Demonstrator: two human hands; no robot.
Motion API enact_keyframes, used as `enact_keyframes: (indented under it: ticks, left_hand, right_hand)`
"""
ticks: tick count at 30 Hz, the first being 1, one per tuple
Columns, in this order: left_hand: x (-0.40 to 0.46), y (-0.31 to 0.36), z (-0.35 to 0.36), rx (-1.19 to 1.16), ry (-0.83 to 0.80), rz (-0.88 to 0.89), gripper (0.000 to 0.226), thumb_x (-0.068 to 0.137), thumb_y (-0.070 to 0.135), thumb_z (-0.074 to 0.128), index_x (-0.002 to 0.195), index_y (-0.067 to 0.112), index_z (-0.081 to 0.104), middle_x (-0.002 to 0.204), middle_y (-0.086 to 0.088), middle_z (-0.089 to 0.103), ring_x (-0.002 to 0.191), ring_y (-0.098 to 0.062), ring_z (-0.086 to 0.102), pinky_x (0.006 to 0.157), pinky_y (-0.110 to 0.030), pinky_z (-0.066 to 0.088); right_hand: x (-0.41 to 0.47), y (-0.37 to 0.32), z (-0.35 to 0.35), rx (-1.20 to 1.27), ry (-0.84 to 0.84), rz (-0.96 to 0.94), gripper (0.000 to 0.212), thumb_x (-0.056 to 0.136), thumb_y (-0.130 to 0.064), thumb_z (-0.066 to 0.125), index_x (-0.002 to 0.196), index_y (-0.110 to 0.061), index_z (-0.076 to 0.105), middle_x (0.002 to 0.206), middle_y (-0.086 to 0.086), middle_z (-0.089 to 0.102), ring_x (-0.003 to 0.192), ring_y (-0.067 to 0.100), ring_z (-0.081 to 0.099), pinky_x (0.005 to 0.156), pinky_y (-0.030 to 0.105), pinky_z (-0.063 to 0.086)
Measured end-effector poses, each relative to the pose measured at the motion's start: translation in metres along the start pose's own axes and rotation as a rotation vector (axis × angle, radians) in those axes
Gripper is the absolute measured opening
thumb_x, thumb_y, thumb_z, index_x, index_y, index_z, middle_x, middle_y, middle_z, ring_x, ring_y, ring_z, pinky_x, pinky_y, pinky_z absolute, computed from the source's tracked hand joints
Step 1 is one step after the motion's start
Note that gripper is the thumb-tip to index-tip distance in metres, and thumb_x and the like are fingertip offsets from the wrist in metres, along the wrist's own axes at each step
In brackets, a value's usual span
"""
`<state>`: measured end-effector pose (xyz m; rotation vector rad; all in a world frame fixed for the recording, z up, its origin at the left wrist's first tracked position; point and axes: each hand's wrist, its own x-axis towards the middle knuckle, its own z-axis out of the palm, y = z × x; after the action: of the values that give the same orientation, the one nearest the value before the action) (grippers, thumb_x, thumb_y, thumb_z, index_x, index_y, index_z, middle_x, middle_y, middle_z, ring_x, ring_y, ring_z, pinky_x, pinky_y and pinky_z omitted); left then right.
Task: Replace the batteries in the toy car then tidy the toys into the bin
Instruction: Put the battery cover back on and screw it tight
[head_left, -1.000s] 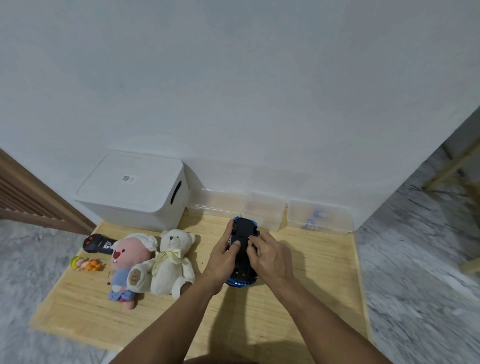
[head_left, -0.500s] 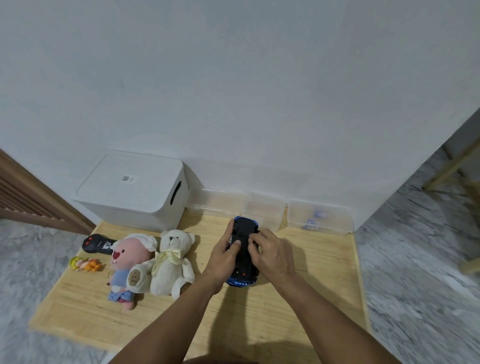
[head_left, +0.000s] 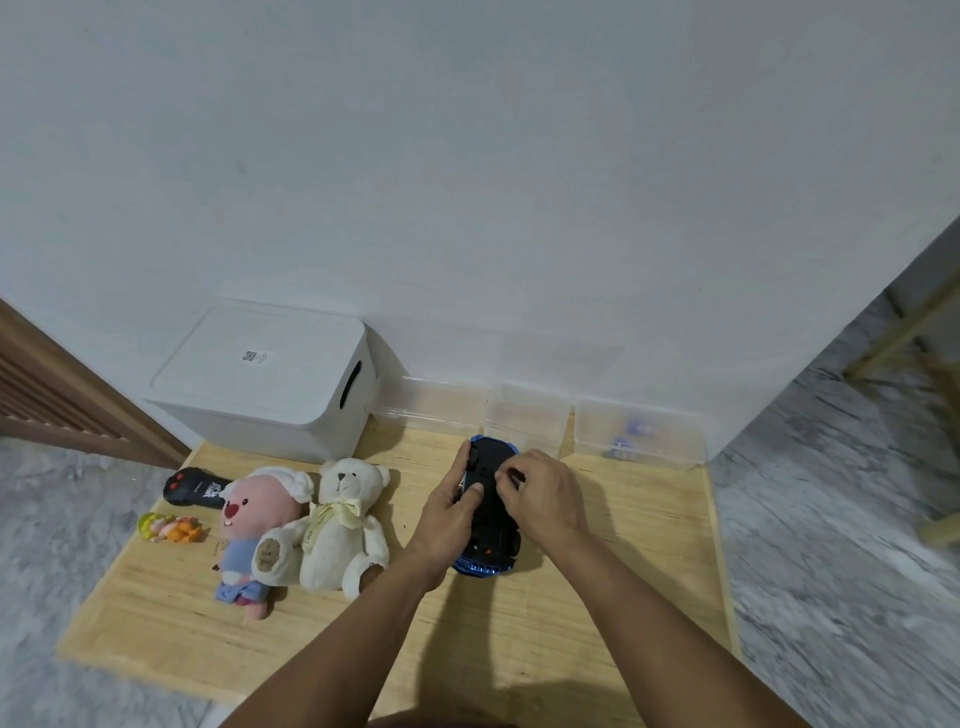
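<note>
A blue toy car lies upside down on the wooden mat, its black underside facing up. My left hand grips its left side, thumb on the underside. My right hand rests on the right side, its fingertips pinched on the middle of the underside. A closed white bin with a lid stands at the back left against the wall. I cannot see any battery in the car.
A white teddy bear and a pink plush lie left of the car. A black remote and a small orange figure are at the mat's left edge. Three clear boxes line the wall; the right one holds small blue items.
My right hand's fingers have shifted slightly up along the car's underside. The car and my left hand have stayed in place.
</note>
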<state>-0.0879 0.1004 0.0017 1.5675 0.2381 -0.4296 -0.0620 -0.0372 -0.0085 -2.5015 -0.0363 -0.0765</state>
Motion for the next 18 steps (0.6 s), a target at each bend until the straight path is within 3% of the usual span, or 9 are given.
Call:
enact_keyframes:
  ticks: [7, 13, 18]
  left_hand:
    - [-0.002, -0.005, 0.001, -0.043, 0.001, -0.035, 0.056, 0.102, 0.011, 0.042, 0.147, 0.042, 0.033, 0.112, 0.017, 0.065, 0.100, -0.008, 0.066, 0.081, -0.022, 0.053]
    - [-0.002, -0.009, -0.002, -0.041, -0.018, -0.048, 0.056, 0.102, 0.011, 0.044, 0.147, 0.042, 0.033, 0.119, 0.008, 0.066, 0.103, -0.012, 0.068, 0.090, -0.031, 0.055]
    - [-0.002, -0.008, -0.001, -0.056, -0.023, -0.048, 0.055, 0.102, 0.011, 0.044, 0.145, 0.043, 0.035, 0.119, 0.007, 0.066, 0.105, -0.014, 0.066, 0.091, -0.032, 0.054]
  right_hand:
    - [0.003, -0.001, 0.000, -0.166, -0.146, -0.039, 0.020, 0.096, -0.027, 0.043, 0.103, -0.014, 0.058, 0.104, 0.003, 0.056, 0.086, 0.029, 0.059, 0.069, 0.036, 0.043]
    - [0.011, -0.002, -0.011, 0.032, -0.134, 0.102, 0.011, 0.087, -0.025, 0.062, 0.086, -0.021, 0.072, 0.089, -0.002, 0.070, 0.081, 0.018, 0.063, 0.068, 0.031, 0.052]
    - [0.020, -0.001, -0.022, 0.081, -0.184, 0.131, 0.010, 0.085, -0.026, 0.069, 0.089, -0.021, 0.076, 0.091, -0.003, 0.072, 0.085, 0.014, 0.063, 0.067, 0.025, 0.046]
